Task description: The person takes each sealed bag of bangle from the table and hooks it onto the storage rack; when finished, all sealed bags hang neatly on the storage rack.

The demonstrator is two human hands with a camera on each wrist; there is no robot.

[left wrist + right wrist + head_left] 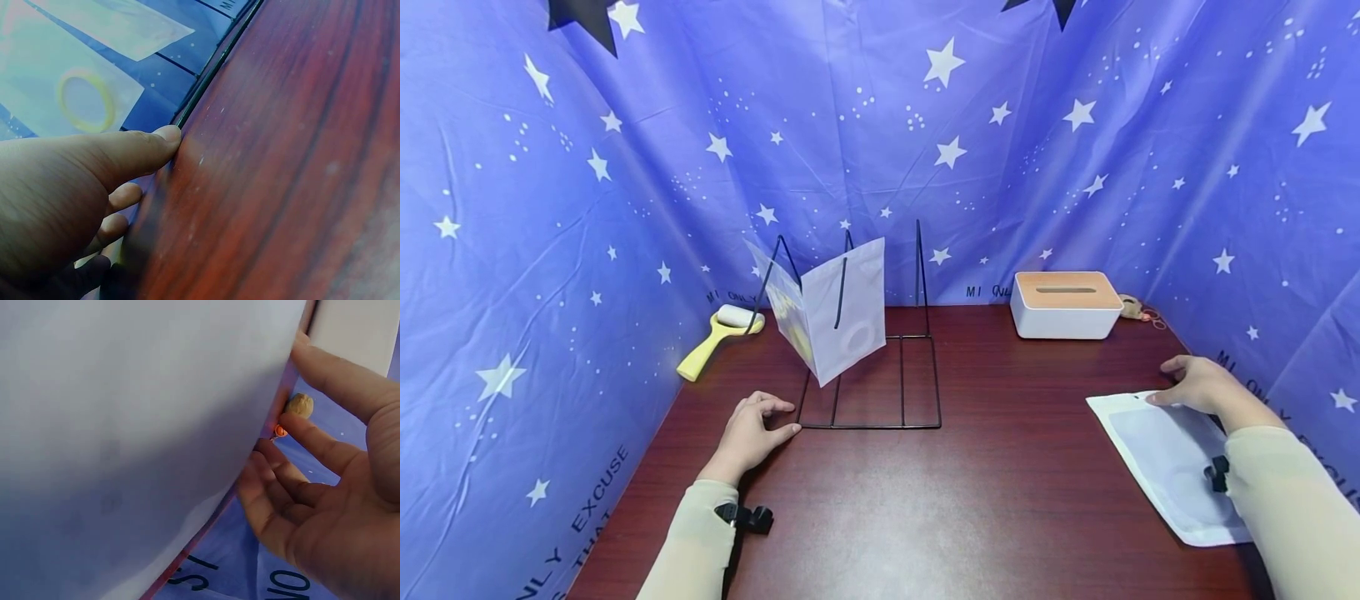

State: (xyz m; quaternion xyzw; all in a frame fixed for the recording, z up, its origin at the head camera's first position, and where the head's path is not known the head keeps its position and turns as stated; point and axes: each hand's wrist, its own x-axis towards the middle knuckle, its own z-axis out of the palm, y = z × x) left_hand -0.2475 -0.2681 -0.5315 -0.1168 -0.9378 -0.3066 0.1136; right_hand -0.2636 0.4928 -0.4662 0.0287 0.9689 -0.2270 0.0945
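Observation:
A black wire rack (902,427) stands on the table, with upright loops at its back. In it leans a white pouch pair (842,317), spread in a V; a yellow ring (86,101) shows on one in the left wrist view. My left hand (747,433) is at the rack's front left corner, its thumb tip against the wire and the fingers loosely bent. On the right, another white flat pouch (1172,467) lies on the table. My right hand (1206,387) is over its far edge, the thumb at the edge and the fingers (272,506) spread along it.
A yellow-handled lint roller (715,342) lies left of the rack. At the back right stands a white tissue box (1063,321) with a wooden lid, a small tan object (1131,306) with orange string beside it. Blue star-printed curtains (850,125) enclose the table.

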